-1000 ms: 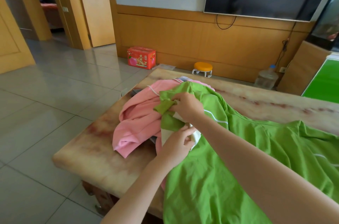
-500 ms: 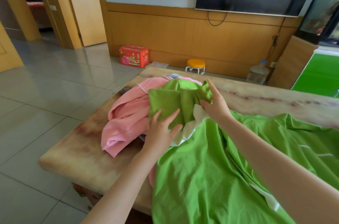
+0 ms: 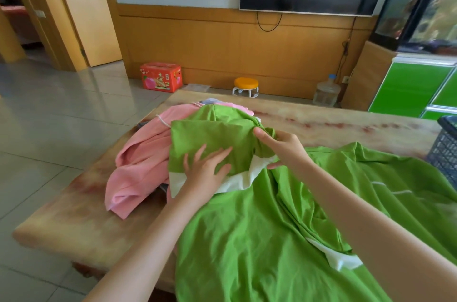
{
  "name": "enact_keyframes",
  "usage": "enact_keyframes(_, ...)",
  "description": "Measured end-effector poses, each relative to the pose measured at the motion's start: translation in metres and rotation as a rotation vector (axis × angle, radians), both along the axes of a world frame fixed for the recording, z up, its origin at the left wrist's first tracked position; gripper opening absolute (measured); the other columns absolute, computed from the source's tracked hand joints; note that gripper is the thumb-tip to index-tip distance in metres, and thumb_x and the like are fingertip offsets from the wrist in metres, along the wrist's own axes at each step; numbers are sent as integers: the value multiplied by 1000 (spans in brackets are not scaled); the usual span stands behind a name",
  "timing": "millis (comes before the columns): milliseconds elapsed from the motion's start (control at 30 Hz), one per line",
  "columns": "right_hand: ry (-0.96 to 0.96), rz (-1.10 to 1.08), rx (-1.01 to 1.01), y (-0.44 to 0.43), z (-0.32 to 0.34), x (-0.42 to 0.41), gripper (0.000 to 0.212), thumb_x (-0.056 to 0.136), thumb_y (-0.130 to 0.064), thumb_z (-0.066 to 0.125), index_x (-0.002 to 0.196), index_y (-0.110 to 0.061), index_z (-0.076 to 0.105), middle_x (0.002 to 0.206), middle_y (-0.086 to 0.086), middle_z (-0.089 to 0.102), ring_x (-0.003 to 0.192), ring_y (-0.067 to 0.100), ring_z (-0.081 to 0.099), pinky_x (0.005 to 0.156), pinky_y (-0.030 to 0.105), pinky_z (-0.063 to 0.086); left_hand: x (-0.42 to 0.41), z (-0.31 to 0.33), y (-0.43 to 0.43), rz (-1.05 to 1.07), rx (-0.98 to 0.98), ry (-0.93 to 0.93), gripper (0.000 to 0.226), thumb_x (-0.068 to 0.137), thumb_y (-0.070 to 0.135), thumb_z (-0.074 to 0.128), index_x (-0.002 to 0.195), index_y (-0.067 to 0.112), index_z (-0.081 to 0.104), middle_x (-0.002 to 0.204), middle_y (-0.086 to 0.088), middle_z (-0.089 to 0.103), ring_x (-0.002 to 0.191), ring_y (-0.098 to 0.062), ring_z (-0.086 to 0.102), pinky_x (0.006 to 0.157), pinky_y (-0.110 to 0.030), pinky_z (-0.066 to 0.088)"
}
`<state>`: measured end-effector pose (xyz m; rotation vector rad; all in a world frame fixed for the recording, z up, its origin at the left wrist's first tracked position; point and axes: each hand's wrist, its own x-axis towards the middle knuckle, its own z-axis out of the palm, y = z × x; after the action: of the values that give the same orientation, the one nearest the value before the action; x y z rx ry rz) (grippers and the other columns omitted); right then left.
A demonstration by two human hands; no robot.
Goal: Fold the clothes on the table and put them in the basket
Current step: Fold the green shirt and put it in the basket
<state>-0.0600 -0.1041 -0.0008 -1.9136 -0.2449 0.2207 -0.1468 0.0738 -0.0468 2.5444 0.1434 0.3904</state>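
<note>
A large green shirt point(image 3: 272, 232) with white trim lies spread over the marble table point(image 3: 74, 222). Its sleeve is laid flat over a crumpled pink garment point(image 3: 141, 160) at the table's left end. My left hand point(image 3: 205, 170) rests flat on the sleeve, fingers straight and spread. My right hand point(image 3: 284, 148) pinches the bunched green fabric at the sleeve's right side, thumb beneath by the white cuff. A dark mesh basket point(image 3: 445, 151) stands at the table's right edge, partly cut off.
Grey fabric peeks out beneath the pink garment. Beyond the table on the floor stand a red carton point(image 3: 160, 76), a small orange stool point(image 3: 246, 86) and a water jug point(image 3: 326, 91). A green cabinet point(image 3: 415, 86) stands at right.
The green sleeve has been opened out and laid flat over the pink garment. My left hand went from gripping the cloth to pressing flat on it; my right hand shifted right, still holding fabric.
</note>
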Motion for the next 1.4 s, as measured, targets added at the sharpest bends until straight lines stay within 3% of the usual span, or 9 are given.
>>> enact_keyframes(100, 15, -57, -21, -8, -3, 3, 44, 76, -53, 70, 97, -15, 70, 90, 1, 71, 81, 15, 68, 58, 38, 60, 7, 2, 3, 4, 50, 2, 46, 95, 36, 50, 139, 43, 38, 147, 15, 38, 144, -13, 10, 114, -43, -5)
enact_keyframes(267, 57, -146, -14, -25, -11, 11, 4, 83, -10, 67, 84, -12, 63, 81, 7, 64, 76, 23, 66, 62, 43, 60, 32, 10, 7, -33, 156, 0, 49, 95, 34, 51, 141, 36, 38, 152, 5, 34, 144, -17, 14, 115, -42, 8)
enact_keyframes(433, 32, -245, 17, -52, -16, 26, 25, 83, 4, 48, 71, -15, 58, 66, 5, 53, 65, 20, 54, 61, 34, 52, 58, 17, 11, -33, 231, 75, 55, 96, 36, 49, 146, 35, 28, 158, 2, 16, 146, -16, 7, 116, -51, 7)
enact_keyframes(667, 112, -338, 141, -104, -18, 42, 41, 76, 18, 34, 79, -13, 61, 80, 6, 55, 75, 20, 52, 59, 28, 46, 90, 24, 13, -12, 399, 147, 70, 95, 46, 46, 151, 27, 10, 159, -2, 12, 146, -17, 5, 115, -49, 1)
enact_keyframes(867, 263, -311, 181, -123, -38, 47, 42, 74, 18, 36, 87, -11, 63, 78, 8, 50, 69, 23, 48, 57, 29, 38, 110, 42, 19, 94, 491, 130, 52, 81, 53, 62, 125, 26, 53, 138, -5, 46, 132, -26, 30, 110, -37, 13)
enact_keyframes(967, 337, -254, 199, -127, -38, 49, 23, 81, 4, 56, 99, -8, 65, 82, 11, 58, 73, 24, 58, 59, 31, 48, 117, 49, 17, 59, 433, 56, 42, 77, 47, 70, 109, 21, 65, 121, -5, 56, 122, -26, 40, 106, -33, 16)
enact_keyframes(1100, 301, -229, 135, -126, -33, 56, 31, 73, -34, 81, 82, -9, 65, 77, 7, 66, 76, 22, 65, 62, 34, 56, 121, 55, 14, 31, 283, -28, 33, 77, 40, 73, 101, 18, 67, 114, -4, 63, 113, -27, 51, 96, -36, 31)
enact_keyframes(1300, 95, -285, 85, -146, -29, 78, 32, 70, -18, 83, 94, -9, 63, 91, 13, 67, 78, 26, 64, 74, 43, 56, 132, 73, 9, 28, 226, -7, 38, 78, 51, 69, 101, 23, 60, 87, 4, 57, 79, -19, 53, 67, -30, 37)
enact_keyframes(1400, 32, -319, 46, -169, -24, 89, 29, 74, -14, 80, 99, -10, 64, 83, 5, 67, 69, 19, 63, 63, 31, 56, 157, 82, -17, -7, 258, -68, 30, 78, 53, 67, 90, 29, 57, 83, 7, 54, 81, -18, 51, 64, -29, 31)
